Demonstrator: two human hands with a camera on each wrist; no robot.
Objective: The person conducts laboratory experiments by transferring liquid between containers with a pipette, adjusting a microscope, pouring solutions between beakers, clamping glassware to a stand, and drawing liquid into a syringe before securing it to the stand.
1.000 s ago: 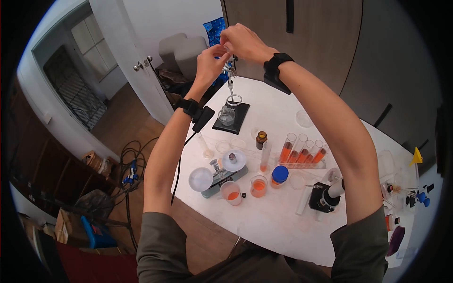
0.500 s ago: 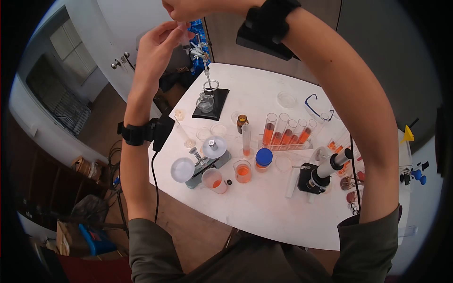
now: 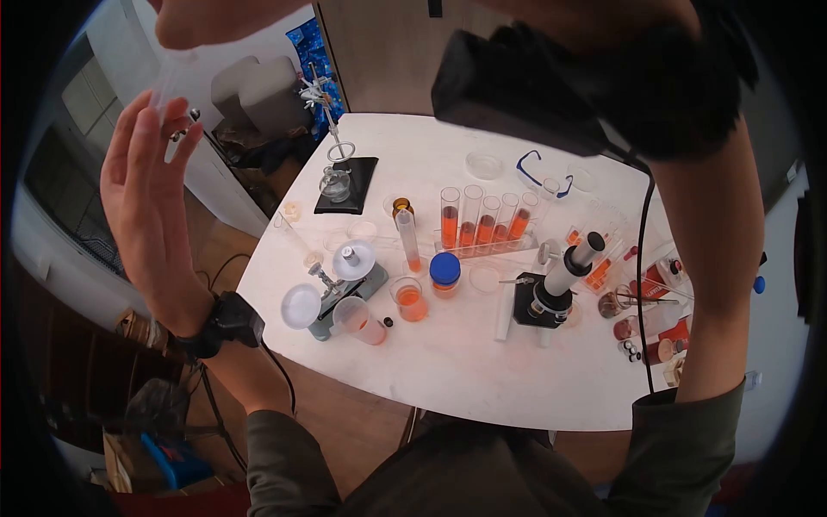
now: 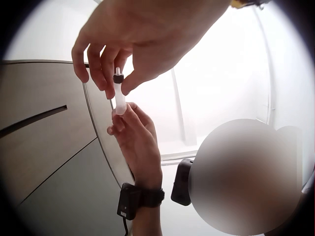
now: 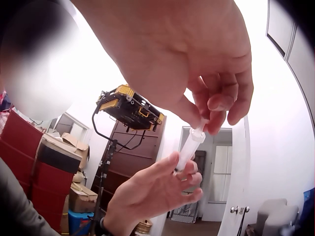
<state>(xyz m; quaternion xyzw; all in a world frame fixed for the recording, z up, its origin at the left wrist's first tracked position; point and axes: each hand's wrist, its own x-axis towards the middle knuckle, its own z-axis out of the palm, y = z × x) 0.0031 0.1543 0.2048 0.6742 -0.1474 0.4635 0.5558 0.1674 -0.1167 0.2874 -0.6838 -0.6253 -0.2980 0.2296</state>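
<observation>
Raised at the upper left of the head view, my left hand (image 3: 146, 198) pinches the barrel of a clear syringe (image 3: 175, 82). Above it is my right hand (image 3: 220, 21), partly cut off by the top edge. In the right wrist view, my right thumb and fingers pinch the plunger end above the flange of the syringe (image 5: 189, 150), while my left hand (image 5: 152, 191) holds the barrel below. The left wrist view shows a dark ring and narrow tip on the syringe (image 4: 119, 96), between my left hand (image 4: 147, 44) and right hand (image 4: 138, 142).
On the white table (image 3: 413, 370) stand a balance (image 3: 353, 302), a blue-lidded jar (image 3: 444, 269), beakers of orange liquid, a rack of test tubes (image 3: 487, 250), a microscope (image 3: 551, 289) and a ring stand (image 3: 349, 185). Blue-rimmed goggles (image 3: 564, 185) lie towards the back.
Both hands have moved left in the head view with the syringe held between them, and the right forearm now covers more of the upper right. The table contents appear unmoved.
</observation>
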